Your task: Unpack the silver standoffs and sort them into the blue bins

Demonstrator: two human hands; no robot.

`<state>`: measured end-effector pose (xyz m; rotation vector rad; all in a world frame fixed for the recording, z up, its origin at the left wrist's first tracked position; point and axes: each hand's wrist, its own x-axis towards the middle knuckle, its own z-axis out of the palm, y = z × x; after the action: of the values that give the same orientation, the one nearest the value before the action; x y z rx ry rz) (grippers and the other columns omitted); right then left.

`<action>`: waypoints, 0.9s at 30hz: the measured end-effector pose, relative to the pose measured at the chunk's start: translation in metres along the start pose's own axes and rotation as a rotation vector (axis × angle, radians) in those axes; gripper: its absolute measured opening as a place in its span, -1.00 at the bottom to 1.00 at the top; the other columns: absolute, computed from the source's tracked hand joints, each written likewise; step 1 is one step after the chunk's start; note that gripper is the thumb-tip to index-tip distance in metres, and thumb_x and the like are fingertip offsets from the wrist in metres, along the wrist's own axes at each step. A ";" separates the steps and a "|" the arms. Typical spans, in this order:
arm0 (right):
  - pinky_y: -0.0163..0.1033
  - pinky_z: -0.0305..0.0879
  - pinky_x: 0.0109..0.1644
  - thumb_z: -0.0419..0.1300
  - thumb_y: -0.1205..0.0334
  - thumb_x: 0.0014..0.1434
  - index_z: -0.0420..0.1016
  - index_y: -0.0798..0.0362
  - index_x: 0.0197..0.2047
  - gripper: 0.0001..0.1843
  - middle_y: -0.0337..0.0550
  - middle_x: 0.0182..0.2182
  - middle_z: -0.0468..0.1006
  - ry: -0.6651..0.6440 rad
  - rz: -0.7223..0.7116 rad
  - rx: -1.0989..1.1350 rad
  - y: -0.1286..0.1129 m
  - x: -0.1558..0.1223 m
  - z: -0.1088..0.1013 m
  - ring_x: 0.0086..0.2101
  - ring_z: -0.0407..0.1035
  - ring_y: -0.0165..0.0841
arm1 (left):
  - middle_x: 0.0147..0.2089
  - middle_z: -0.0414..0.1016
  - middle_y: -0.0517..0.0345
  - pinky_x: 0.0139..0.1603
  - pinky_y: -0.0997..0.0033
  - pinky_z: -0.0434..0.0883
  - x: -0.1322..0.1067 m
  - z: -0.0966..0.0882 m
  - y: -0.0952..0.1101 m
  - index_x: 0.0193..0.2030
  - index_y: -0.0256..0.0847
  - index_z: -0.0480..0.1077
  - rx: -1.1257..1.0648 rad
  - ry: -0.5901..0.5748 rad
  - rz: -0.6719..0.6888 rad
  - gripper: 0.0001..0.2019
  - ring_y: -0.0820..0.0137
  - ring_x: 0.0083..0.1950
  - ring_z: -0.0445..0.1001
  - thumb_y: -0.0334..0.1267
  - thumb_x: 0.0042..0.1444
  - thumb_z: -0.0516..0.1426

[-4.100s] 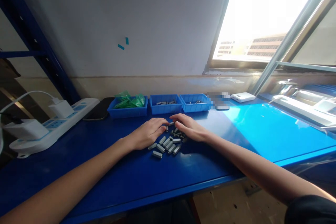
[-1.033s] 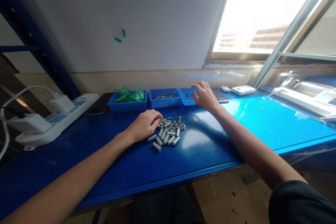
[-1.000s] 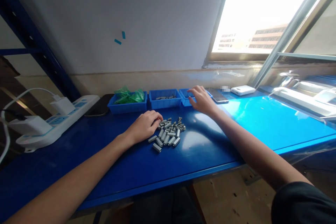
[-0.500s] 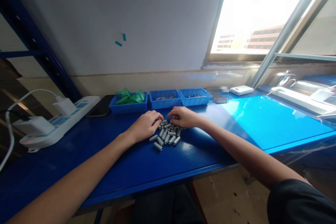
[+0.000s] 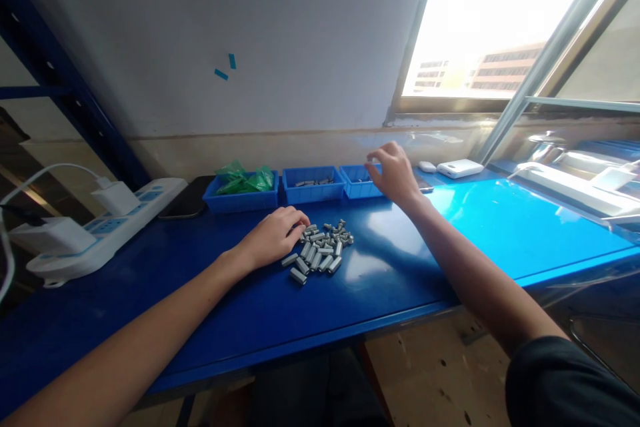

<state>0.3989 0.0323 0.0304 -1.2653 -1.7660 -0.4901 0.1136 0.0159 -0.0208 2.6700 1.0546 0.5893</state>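
Observation:
A heap of small grey metal hex pieces (image 5: 321,250) lies on the blue table (image 5: 280,313). My left hand (image 5: 274,237) rests at the heap's left edge with its fingers curled, touching the nearest pieces. My right hand (image 5: 391,174) is lifted over the right blue bin (image 5: 358,182), thumb and forefinger pinched together; whatever is between them is too small to make out. The middle blue bin (image 5: 313,185) holds a few grey pieces. The left blue bin (image 5: 240,193) is filled with green plastic bags (image 5: 244,179).
A white power strip (image 5: 95,230) with plugged-in chargers sits at the left. A dark phone (image 5: 187,198) lies beside the left bin. A white power bank (image 5: 460,168) and a small white object are at the back right, under the window.
Half a second ago my right hand was down on the heap beside my left; it has since risen back and to the right over the right bin. My left hand stays put.

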 end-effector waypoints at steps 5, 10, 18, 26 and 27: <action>-0.29 0.26 -0.27 0.23 0.23 0.13 0.54 0.07 -0.11 -0.75 -0.18 -0.39 0.50 -0.674 -0.006 0.111 -0.008 -0.018 -0.002 -0.38 0.37 -0.36 | -0.09 0.48 0.04 0.03 0.20 0.34 0.000 -0.001 0.001 -0.13 -0.19 0.42 0.001 -0.004 0.001 -0.74 0.24 -0.04 0.41 -0.20 0.27 -0.06; -0.35 0.18 -0.35 0.26 0.26 0.10 0.54 0.08 -0.07 -0.70 -0.19 -0.40 0.51 -1.032 -0.095 0.166 -0.027 -0.027 0.008 -0.41 0.35 -0.39 | -0.08 0.48 0.05 0.05 0.19 0.33 0.000 -0.001 0.000 -0.13 -0.18 0.43 0.007 -0.003 0.003 -0.74 0.24 -0.03 0.41 -0.19 0.27 -0.06; -0.33 0.21 -0.30 0.22 0.26 0.12 0.49 0.09 -0.22 -0.85 -0.19 -0.40 0.47 -0.650 -0.150 0.215 -0.026 -0.022 0.007 -0.40 0.33 -0.40 | -0.09 0.47 0.05 0.03 0.21 0.35 0.000 0.002 -0.001 -0.13 -0.18 0.42 0.014 0.007 0.020 -0.73 0.24 -0.04 0.42 -0.18 0.27 -0.06; -0.15 0.28 -0.25 0.19 0.12 0.15 0.45 0.08 -0.07 -0.69 -0.09 -0.44 0.50 -0.036 0.270 -0.192 0.008 -0.006 0.003 -0.35 0.40 -0.18 | -0.09 0.48 0.04 0.00 0.20 0.35 0.001 0.001 0.000 -0.13 -0.17 0.43 -0.001 -0.004 -0.008 -0.72 0.24 -0.05 0.41 -0.17 0.27 -0.06; -0.16 0.28 -0.23 0.19 0.13 0.14 0.46 0.09 -0.05 -0.67 -0.09 -0.42 0.51 -0.129 0.232 -0.169 0.005 -0.010 0.006 -0.34 0.41 -0.19 | -0.09 0.48 0.04 0.00 0.21 0.35 0.002 0.001 0.000 -0.13 -0.17 0.43 -0.003 -0.004 -0.007 -0.72 0.24 -0.05 0.41 -0.17 0.27 -0.07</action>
<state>0.4011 0.0334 0.0181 -1.6305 -1.6819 -0.4392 0.1150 0.0171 -0.0214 2.6627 1.0607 0.5828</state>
